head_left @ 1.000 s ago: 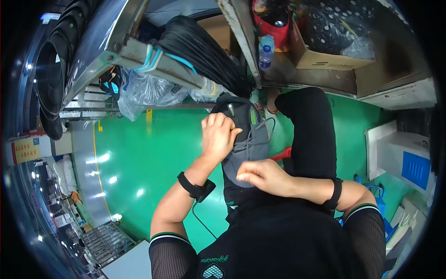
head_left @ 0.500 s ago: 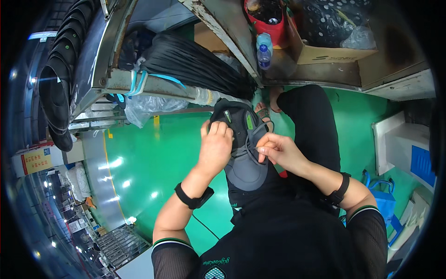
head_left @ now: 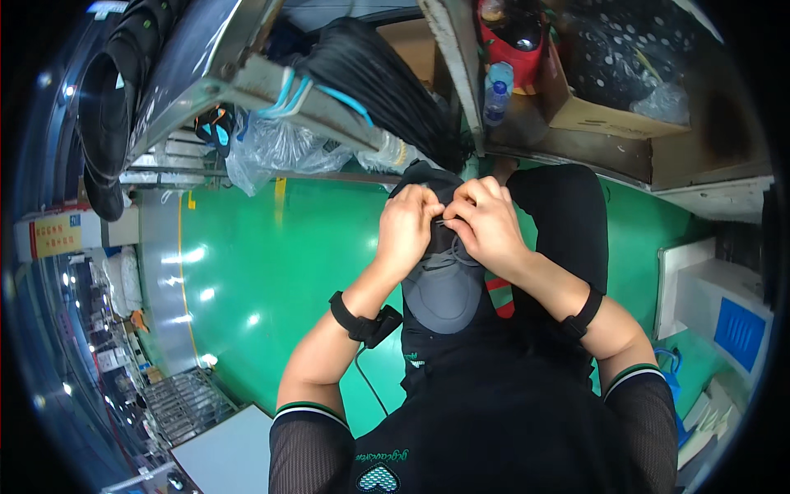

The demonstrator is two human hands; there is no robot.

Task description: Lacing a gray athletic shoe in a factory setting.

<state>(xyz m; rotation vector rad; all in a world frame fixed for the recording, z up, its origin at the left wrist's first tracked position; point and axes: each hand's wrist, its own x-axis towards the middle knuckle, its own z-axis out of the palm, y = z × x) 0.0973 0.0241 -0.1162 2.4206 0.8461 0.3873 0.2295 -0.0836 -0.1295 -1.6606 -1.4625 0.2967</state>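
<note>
A grey sneaker (head_left: pixel 444 300) rests on my lap with its toe toward me, its dark collar partly hidden behind my hands. A grey shoelace (head_left: pixel 447 253) is threaded across its upper. My left hand (head_left: pixel 406 226) is closed at the left side of the lacing, thumb and fingers pinched on the lace. Close beside it, my right hand (head_left: pixel 487 224) pinches the lace from the right, fingertips nearly touching the left ones. The short piece of lace between the fingertips is mostly covered.
A metal rack (head_left: pixel 329 123) holds a bundle of long black strands (head_left: pixel 383 82) ahead. Right of it stand a plastic bottle (head_left: pixel 496 99), a red container (head_left: pixel 514 45) and a cardboard box (head_left: pixel 605 115). A clear plastic bag (head_left: pixel 280 152) hangs beneath the rack.
Both hands have moved up the shoe, toward its collar, and come together. My left hand has left the shoe's side for the lace. The view has shifted slightly.
</note>
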